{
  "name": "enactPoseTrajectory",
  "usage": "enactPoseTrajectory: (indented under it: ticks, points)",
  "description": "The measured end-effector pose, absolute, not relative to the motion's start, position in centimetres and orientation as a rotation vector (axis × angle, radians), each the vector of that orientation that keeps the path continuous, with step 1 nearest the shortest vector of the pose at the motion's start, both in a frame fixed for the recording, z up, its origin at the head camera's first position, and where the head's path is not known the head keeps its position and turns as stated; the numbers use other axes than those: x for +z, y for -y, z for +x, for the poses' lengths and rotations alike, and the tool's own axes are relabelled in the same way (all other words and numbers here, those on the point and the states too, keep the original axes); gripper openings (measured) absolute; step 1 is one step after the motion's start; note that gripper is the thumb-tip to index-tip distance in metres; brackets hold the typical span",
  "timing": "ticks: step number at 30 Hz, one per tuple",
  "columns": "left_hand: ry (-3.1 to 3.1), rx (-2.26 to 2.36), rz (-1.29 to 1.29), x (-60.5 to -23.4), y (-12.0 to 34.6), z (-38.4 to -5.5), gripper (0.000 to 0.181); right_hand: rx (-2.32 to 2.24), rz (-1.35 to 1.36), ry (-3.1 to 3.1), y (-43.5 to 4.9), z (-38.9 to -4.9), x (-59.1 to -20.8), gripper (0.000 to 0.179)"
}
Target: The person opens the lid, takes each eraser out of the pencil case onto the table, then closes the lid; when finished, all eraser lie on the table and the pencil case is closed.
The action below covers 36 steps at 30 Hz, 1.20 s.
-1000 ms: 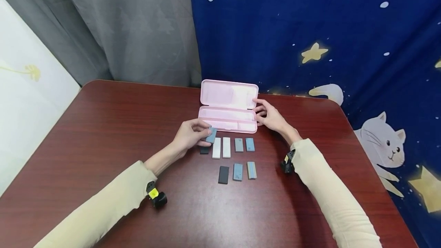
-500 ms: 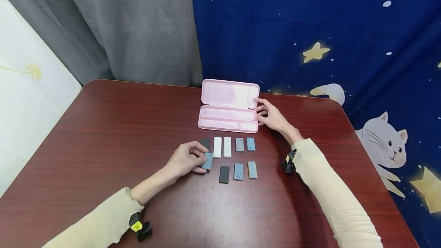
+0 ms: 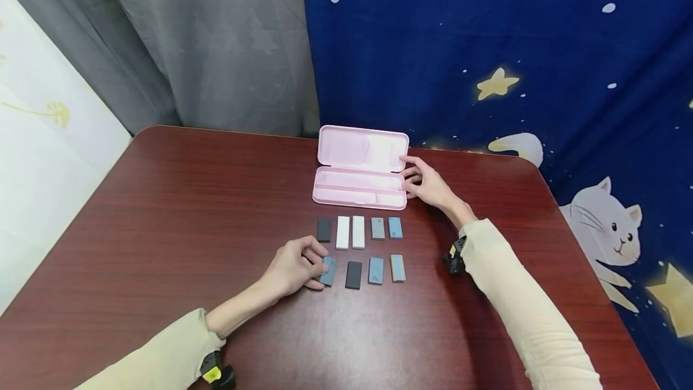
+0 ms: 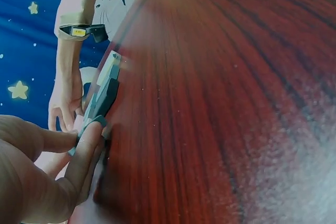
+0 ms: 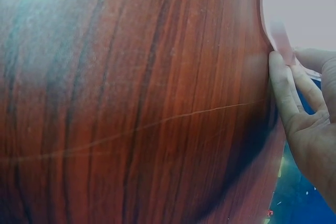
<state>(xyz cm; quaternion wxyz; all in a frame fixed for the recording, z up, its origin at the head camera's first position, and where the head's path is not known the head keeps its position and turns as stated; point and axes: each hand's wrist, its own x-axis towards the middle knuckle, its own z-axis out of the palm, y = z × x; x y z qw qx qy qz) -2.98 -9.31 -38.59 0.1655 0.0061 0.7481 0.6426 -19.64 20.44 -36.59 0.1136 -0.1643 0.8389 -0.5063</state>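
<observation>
My left hand [image 3: 292, 266] pinches a blue-grey eraser [image 3: 328, 275] between thumb and fingers, low over the table at the left end of the near row. In the left wrist view its fingertips cover most of that eraser. Beside it in the row lie a black eraser [image 3: 354, 275], a blue-grey one [image 3: 376, 271] and a yellow-and-blue striped one [image 3: 397, 268]. My right hand [image 3: 431, 189] holds the right side of a pink pencil case [image 3: 346, 196], its fingers at the edges of the base and the raised lid [image 3: 346, 147].
Between the near row and the case runs a second row: a dark eraser [image 3: 323, 230], two white ones [image 3: 343, 233], a grey one [image 3: 378, 229] and a blue one [image 3: 395, 228]. The case stands by the far table edge, before a blue star-printed curtain [image 3: 406, 47].
My left hand has brought the blue-grey eraser from in front of the case toward me, down to the left end of the near row. The right hand stays at the case.
</observation>
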Motion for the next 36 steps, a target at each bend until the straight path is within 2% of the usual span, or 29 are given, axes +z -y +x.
enactPoseTrajectory:
  ticks: [10,26,30,36]
  points:
    - [-2.279,1.716,0.106,-39.0,9.1,-3.1,0.017,-1.485,-0.485,-2.488,-21.8,-21.5,-39.6,0.064]
    - [-2.409,1.571,0.182,-38.8,9.8,-3.1,0.019,-1.467,-0.48,-2.512,-21.6,-21.5,-39.6,0.062]
    - [-2.459,1.53,0.179,-38.1,10.5,-4.4,0.018,-1.453,-0.493,-2.515,-21.5,-21.5,-39.6,0.062]
    - [-2.481,1.606,0.126,-36.7,12.6,-8.1,0.018,-1.42,-0.495,-2.544,-21.5,-21.3,-39.5,0.062]
